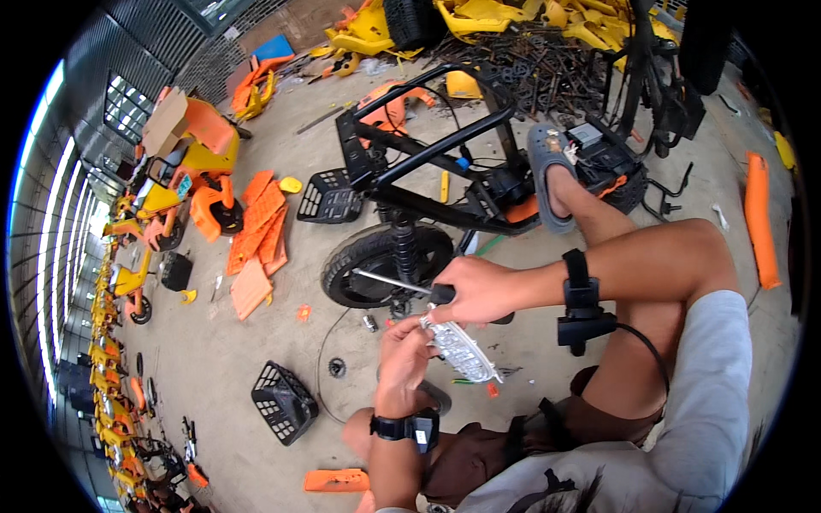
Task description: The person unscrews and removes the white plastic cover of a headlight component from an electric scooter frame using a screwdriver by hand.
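A silver lamp housing (pixel 464 350) with a clear, faceted face is held low in front of the bare frame. My left hand (pixel 404 350) is closed on its upper left end, with fingertips pinched near a small metal fitting. My right hand (pixel 475 291) grips a screwdriver (pixel 393 282) with a dark handle and long steel shaft pointing left, across the black wheel (pixel 342 286); its lower fingers are beside the housing's top, partly hidden. The black scooter frame (pixel 419 162) with its shock absorber stands just beyond my hands.
Black baskets (pixel 285 379) lie on the concrete floor, with orange panels (pixel 256 222) at left and an orange strip (pixel 759 218) at right. Yellow and orange scooters (pixel 197 154) line the left. A pile of dark parts (pixel 530 73) is behind. My foot in a grey clog (pixel 552 222) is beside the frame.
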Tool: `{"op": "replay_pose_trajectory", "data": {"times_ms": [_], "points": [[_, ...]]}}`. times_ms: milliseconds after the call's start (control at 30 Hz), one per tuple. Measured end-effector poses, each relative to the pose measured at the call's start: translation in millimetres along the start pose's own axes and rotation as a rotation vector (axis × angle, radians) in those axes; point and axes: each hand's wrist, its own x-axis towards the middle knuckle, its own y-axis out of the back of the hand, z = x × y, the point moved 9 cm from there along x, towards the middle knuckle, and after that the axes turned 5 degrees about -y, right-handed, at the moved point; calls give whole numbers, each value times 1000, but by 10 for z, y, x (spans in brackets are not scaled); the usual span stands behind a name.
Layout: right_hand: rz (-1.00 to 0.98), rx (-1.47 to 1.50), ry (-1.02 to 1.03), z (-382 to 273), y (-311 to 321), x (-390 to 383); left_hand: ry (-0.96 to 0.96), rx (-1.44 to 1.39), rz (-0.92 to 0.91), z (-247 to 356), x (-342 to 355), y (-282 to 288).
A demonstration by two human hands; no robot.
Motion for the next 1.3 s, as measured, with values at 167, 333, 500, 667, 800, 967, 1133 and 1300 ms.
{"op": "replay_pose_trajectory", "data": {"times_ms": [167,333,500,667,800,967,1133,1300], "points": [[-17,-13,63,-28,-4,20,11,-11,-33,-12,2,29],[-21,41,92,-61,-58,32,-3,13,-26,34,-14,-44],[-11,14,35,-24,-17,-33,19,10,8,-33,-1,-7],[-16,41,8,-36,-25,-31,16,-10,-29,15,-14,-62],[-3,52,4,-10,12,-29,21,-20,-33,15,-5,-69],[14,-48,66,19,-4,9,-14,-6,-65,29,-15,-165],[28,-24,106,23,-30,47,-38,-63,-136,-53,-9,97],[8,-8,111,1,-59,61,-17,-9,-8,81,-83,-110]]}}
